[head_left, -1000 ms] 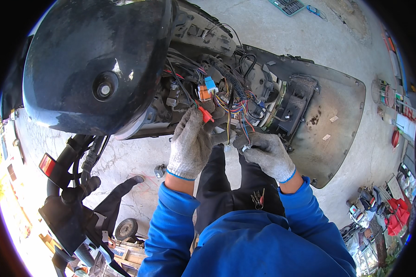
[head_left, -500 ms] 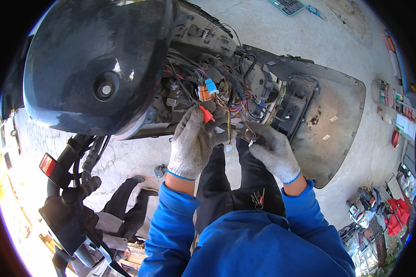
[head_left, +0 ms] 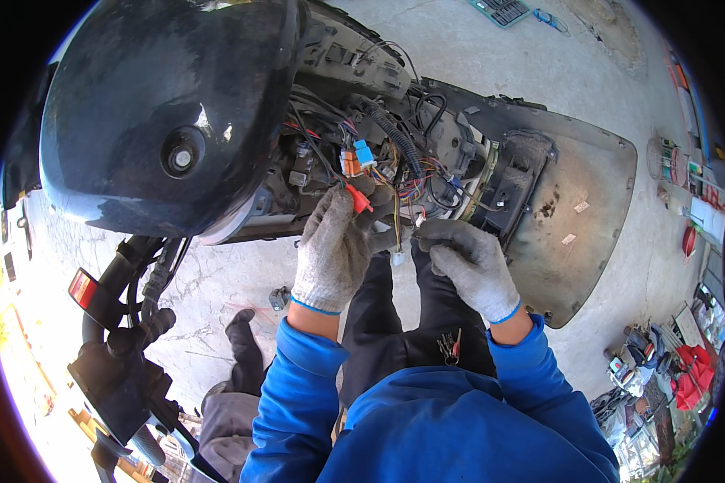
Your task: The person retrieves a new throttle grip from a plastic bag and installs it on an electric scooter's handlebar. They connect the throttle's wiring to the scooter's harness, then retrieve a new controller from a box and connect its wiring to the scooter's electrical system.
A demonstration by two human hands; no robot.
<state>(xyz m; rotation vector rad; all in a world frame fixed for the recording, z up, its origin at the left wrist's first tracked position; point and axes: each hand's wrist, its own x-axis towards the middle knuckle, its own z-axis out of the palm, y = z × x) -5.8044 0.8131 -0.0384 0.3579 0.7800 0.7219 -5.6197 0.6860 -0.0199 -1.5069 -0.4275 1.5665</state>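
My left hand point(head_left: 330, 258), in a grey knit glove, is closed on a red connector point(head_left: 359, 198) at the end of a dark cable. My right hand point(head_left: 474, 264), gloved alike, pinches a small white connector point(head_left: 420, 219) at its fingertips. A pale plug point(head_left: 398, 258) on yellowish wires hangs between the two hands. Just beyond my left hand sit an orange connector point(head_left: 351, 163) and a light blue connector point(head_left: 365, 153). Behind the hands, a bundle of coloured wires point(head_left: 411, 189) and a black corrugated tube point(head_left: 395, 133) run through the opened body of a scooter.
A glossy black scooter body panel point(head_left: 137, 105) fills the upper left, above a handlebar point(head_left: 125, 338). A worn footboard panel point(head_left: 580, 209) extends right. Another person's leg point(head_left: 246, 350) shows lower left. A toolbox point(head_left: 501, 10) lies far off; clutter with a red cloth point(head_left: 693, 377) sits lower right.
My right hand has turned and shifted left, bringing the white connector up toward the wires. My left hand stays put with the red connector. The other person's legs have moved at lower left.
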